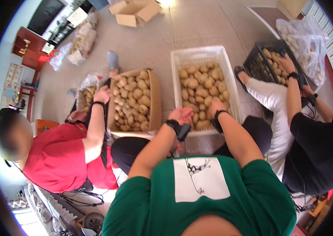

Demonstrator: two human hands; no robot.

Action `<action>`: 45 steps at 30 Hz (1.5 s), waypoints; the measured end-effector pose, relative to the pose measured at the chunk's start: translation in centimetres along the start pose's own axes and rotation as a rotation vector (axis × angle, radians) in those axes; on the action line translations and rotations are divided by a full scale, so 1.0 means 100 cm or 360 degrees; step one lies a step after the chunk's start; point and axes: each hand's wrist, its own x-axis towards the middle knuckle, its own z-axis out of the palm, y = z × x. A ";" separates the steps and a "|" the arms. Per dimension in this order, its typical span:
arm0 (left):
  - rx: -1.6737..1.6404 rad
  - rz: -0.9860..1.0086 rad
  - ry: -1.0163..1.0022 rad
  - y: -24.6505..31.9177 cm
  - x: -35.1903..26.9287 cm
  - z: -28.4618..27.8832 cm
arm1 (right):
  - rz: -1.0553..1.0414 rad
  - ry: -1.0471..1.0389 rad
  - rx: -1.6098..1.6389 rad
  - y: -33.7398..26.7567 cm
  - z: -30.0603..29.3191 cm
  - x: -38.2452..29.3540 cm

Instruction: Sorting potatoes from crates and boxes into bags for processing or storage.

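In front of me stands a white plastic crate (176, 73) filled with potatoes (203, 85). My right hand (216, 107) reaches down among the potatoes near the crate's right side; its fingertips are hidden, so whether it grips one does not show. Over the near left rim, my left hand (181, 115) is turned palm up with nothing visible in it. A black device is strapped to my left wrist, and a dark band circles the right one.
Left of the crate is a cardboard box (154, 103) of potatoes, beside a co-worker in red (57, 156). On the right, another co-worker's hand (287, 65) is in a black crate (250, 60) of potatoes. Beyond lie a plastic bag (313, 56) and an open carton (135, 13).
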 end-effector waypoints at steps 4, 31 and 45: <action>-0.0003 -0.0011 0.0012 0.001 -0.002 -0.001 | 0.0041 0.0036 -0.0128 0.000 0.006 -0.001; -0.0138 -0.0056 -0.0331 0.004 -0.020 0.000 | -0.0892 -0.0306 0.1358 -0.062 -0.030 -0.048; -0.0697 0.0550 0.0218 0.052 -0.020 -0.088 | -0.0807 -0.0157 0.0725 -0.057 -0.026 -0.043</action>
